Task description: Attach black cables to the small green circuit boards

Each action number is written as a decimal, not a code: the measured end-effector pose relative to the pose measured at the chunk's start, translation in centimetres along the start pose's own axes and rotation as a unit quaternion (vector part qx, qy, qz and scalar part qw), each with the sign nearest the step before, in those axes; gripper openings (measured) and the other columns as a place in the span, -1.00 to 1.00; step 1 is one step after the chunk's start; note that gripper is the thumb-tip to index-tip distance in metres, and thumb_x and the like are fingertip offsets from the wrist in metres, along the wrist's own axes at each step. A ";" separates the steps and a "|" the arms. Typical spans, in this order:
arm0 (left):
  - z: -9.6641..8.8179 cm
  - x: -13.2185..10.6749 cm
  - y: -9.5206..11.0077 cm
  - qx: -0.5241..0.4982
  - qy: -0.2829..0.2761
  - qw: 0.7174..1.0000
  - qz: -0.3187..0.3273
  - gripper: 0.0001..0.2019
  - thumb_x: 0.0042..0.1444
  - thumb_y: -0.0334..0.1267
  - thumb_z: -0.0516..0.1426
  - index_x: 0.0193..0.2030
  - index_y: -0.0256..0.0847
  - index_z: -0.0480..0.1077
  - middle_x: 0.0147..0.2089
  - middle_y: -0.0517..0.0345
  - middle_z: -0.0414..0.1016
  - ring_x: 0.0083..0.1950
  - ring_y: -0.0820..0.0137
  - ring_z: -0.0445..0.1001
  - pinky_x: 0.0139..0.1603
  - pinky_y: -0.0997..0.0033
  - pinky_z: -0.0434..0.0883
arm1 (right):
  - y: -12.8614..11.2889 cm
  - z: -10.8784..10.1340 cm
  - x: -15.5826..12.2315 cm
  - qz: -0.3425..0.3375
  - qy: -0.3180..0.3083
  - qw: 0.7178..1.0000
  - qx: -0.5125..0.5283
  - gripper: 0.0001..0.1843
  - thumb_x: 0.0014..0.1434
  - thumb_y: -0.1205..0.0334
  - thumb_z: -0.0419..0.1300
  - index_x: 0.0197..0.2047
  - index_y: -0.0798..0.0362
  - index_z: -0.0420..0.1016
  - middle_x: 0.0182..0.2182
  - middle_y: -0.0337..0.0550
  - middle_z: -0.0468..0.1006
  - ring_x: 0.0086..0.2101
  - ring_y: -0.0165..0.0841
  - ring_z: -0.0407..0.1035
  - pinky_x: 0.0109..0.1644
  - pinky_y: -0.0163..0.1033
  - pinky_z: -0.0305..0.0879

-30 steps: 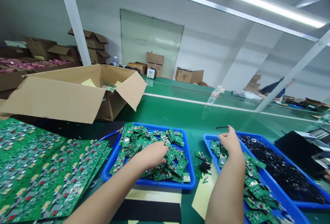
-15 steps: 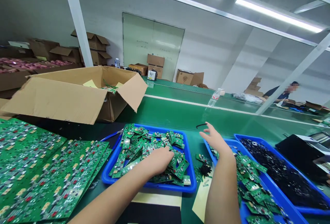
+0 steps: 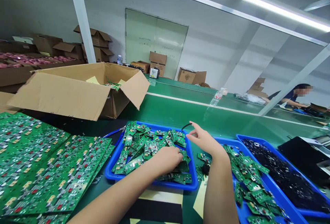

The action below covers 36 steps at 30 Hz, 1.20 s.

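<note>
My left hand is over the blue tray heaped with small green circuit boards. Its fingers are closed at a small circuit board near the tray's right side; the fingertips are partly hidden. To the right, my right hand is raised above the tray's right rim. A thin, curved black strip sticks out leftward from its fingertips, pinched there. Its exact kind is too small to make out.
Large green circuit panels lie at left, before an open cardboard box. Right of my arm stand another blue tray of boards and a tray of small black parts. A water bottle stands behind. A co-worker sits far right.
My right hand has moved left with the black strip, toward the tray's rim. My left hand has shifted slightly right and down over the boards. The view has turned a little.
</note>
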<state>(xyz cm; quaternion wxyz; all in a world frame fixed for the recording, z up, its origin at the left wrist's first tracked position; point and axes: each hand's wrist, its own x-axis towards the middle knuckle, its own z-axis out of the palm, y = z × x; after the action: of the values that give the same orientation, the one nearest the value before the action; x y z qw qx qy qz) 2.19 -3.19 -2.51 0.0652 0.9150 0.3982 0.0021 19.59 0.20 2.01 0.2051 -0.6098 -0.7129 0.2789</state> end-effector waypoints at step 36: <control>-3.3 -1.1 -2.5 -0.511 0.164 0.842 -0.059 -0.73 0.05 -0.10 0.16 -0.36 -0.20 0.15 -0.45 0.31 0.25 -0.50 0.50 0.32 -0.44 0.45 0.34 | -3.2 0.1 -2.0 -0.190 0.021 0.964 0.184 -0.18 0.17 0.19 0.12 0.39 0.08 -0.18 -0.23 -0.14 0.57 -0.24 -0.34 0.44 0.03 -0.07 0.35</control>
<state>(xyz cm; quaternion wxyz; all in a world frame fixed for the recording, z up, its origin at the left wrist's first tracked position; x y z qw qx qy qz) -0.59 -1.89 0.48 0.4578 0.7126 0.3991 0.3512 17.45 -2.11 4.13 0.3779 -0.4205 -0.7479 0.3479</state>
